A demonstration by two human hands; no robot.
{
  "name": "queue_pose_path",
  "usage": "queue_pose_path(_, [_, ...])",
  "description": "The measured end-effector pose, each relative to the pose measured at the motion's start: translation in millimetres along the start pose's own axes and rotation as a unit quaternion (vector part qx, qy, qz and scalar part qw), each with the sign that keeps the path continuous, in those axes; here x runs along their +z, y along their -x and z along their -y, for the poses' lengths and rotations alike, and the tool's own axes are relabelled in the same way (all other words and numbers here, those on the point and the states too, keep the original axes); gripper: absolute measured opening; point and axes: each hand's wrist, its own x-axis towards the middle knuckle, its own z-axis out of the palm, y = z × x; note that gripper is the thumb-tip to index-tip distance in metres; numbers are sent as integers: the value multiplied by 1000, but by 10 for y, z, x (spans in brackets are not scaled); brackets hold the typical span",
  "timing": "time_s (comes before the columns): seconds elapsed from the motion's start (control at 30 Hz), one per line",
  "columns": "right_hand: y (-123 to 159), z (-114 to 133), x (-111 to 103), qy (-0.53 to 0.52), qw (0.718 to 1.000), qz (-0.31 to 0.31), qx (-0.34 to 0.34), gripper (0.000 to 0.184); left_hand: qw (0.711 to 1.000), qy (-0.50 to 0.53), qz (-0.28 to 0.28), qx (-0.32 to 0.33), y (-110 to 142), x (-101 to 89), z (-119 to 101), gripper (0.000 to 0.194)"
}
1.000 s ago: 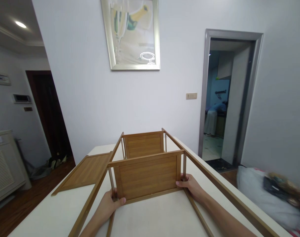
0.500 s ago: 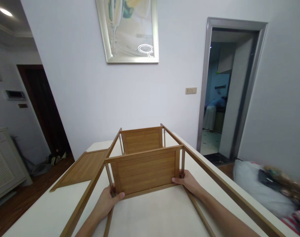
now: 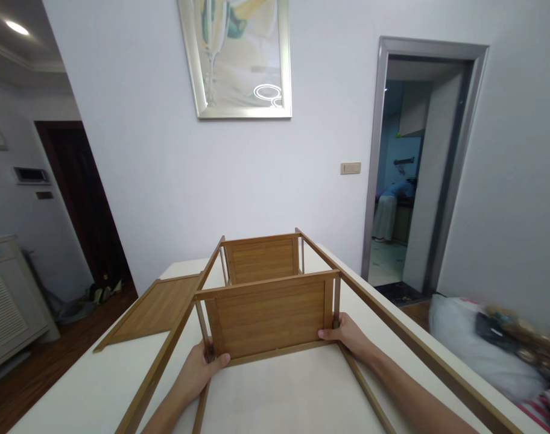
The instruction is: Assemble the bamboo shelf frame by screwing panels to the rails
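Note:
A wooden shelf rack lies on its side on the white table, its long rails running away from me. The nearer shelf panel stands upright across the rack. My left hand is closed round its lower left corner and the post there, thumb on the panel's front face. At the lower right corner my right hand grips in the same way. On both hands the fingers behind the post are partly hidden. A second shelf panel is fitted at the rack's far end.
A loose wooden panel lies flat on the table, left of the rack. White bags and clothing are piled right of the table. Ahead is a wall with a framed picture; a person bends over beyond the doorway.
The whole view has shifted slightly. Both hands keep their grip on the same two corners of the shelf panel, and the rack has not visibly moved on the table.

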Motion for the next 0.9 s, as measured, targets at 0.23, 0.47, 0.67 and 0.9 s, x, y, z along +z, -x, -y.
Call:
queue_pose_path(0.23, [-3, -45, -6, 3, 1000, -19, -1, 46, 1000, -5, -11, -14, 16, 10, -87, 50])
queue_pose_path(0.47, [-16, -76, -20, 25, 999, -34, -10, 49, 1000, -9, -10, -23, -3, 0, -28, 51])
queue_pose_path(0.67, [-7, -64, 21, 35, 998, -50, -7, 50, 999, -1, -37, -34, 3, 9, -59, 51])
queue_pose_path(0.9, [-24, -47, 68, 74, 994, -86, -3, 45, 997, -3, -54, -52, 26, 16, -120, 47])
